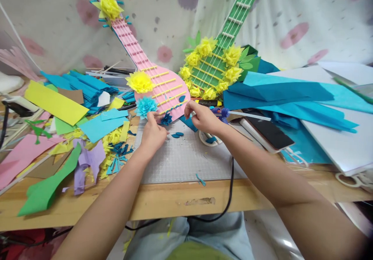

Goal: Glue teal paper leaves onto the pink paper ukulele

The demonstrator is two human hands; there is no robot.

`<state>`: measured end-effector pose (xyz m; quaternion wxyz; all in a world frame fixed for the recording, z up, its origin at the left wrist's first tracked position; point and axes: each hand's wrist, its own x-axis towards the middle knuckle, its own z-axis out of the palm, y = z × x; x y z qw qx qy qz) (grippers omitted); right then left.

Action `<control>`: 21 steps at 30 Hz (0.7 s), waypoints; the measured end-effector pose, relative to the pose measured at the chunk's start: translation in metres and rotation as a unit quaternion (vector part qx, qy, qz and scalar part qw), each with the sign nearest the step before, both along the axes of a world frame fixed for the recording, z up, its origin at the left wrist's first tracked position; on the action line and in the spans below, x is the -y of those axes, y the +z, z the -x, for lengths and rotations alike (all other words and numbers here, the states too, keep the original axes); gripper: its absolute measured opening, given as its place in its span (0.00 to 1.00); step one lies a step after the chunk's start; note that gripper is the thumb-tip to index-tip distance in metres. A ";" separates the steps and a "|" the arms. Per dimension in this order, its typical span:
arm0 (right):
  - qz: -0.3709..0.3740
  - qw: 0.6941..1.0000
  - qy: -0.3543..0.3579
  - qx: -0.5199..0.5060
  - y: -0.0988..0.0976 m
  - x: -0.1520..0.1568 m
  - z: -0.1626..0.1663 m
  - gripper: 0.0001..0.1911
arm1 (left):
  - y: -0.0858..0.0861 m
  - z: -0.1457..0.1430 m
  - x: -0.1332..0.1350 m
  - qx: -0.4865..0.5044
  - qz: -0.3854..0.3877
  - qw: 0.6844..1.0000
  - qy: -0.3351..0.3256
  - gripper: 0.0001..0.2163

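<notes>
My left hand (pixel 154 133) is closed at the lower edge of a pink paper guitar (pixel 171 77), its fingers around a small dark blue paper flower (pixel 166 119). Just above those fingers sits a light blue paper flower (pixel 146 106), and a yellow paper flower (pixel 140 82) is higher on the guitar body. My right hand (pixel 202 117) is curled in a pinch by the guitar's right edge; what its fingertips hold, if anything, is hidden. Loose dark blue paper petals (pixel 175 135) lie on the grey cutting mat (pixel 180 161). White-handled scissors (pixel 208 141) rest under my right wrist.
A purple glue gun (pixel 223 113) with a white stick lies beyond my right wrist. A green paper guitar (pixel 214 71) with yellow flowers leans behind. Paper scraps (pixel 101 130) cover the left side; blue crepe paper (pixel 279 96) and a phone (pixel 268 130) are right. A black cable (pixel 232 182) crosses the table edge.
</notes>
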<state>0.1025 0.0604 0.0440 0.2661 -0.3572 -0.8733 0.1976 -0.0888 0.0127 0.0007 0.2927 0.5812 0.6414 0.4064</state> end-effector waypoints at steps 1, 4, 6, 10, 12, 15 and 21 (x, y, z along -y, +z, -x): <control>0.000 1.000 -0.006 0.005 -0.003 0.004 -0.003 0.15 | -0.001 0.000 -0.001 0.013 0.002 1.000 -0.002 0.26; -0.004 0.999 -0.012 0.035 -0.012 0.014 -0.006 0.12 | -0.003 -0.002 -0.001 0.028 0.006 1.000 0.005 0.27; -0.010 0.999 -0.014 0.047 -0.020 0.018 -0.006 0.10 | -0.002 -0.002 0.000 0.014 -0.015 1.000 0.015 0.26; -0.012 0.999 -0.018 0.031 -0.037 0.021 -0.002 0.08 | 0.001 -0.004 0.005 -0.063 -0.136 0.988 0.037 0.19; -0.020 0.999 0.000 0.036 -0.045 0.022 0.000 0.09 | 0.001 -0.006 0.008 -0.098 -0.178 0.979 0.007 0.16; -0.040 0.998 0.011 0.055 -0.051 0.024 0.002 0.12 | 0.001 -0.012 0.011 -0.124 -0.171 0.976 -0.061 0.15; -0.038 0.997 -0.059 0.019 -0.056 0.023 0.002 0.12 | 0.000 -0.018 0.014 -0.160 -0.102 0.975 -0.119 0.18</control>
